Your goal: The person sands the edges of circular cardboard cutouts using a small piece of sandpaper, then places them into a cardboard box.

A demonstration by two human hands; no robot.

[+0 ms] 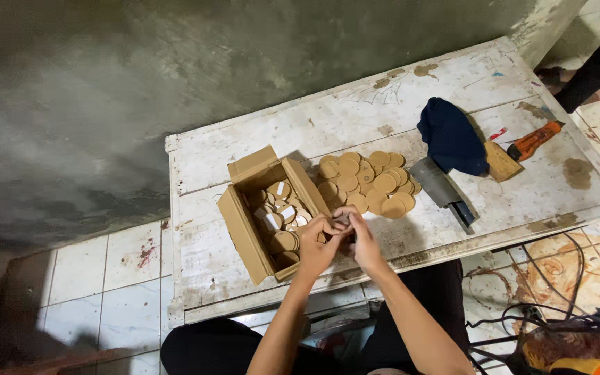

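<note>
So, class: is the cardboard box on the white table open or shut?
Open. The cardboard box has its flaps folded back, and the tan discs inside it show from above.

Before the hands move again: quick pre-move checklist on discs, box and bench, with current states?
1. Both hands on one piece: left hand and right hand meet over a small item at the fingertips; ok.
2. What that item is: hidden by fingers; cannot tell.
3. Cardboard box open and upright, round discs inside; ok.
4. Loose pile of tan discs lies flat on the white table, right of the box, clear of the edge; ok.
5. Orange-handled tool and blue cloth lie apart from the hands; ok.
6. Cables on the floor close to the person's legs; not ok.
</note>
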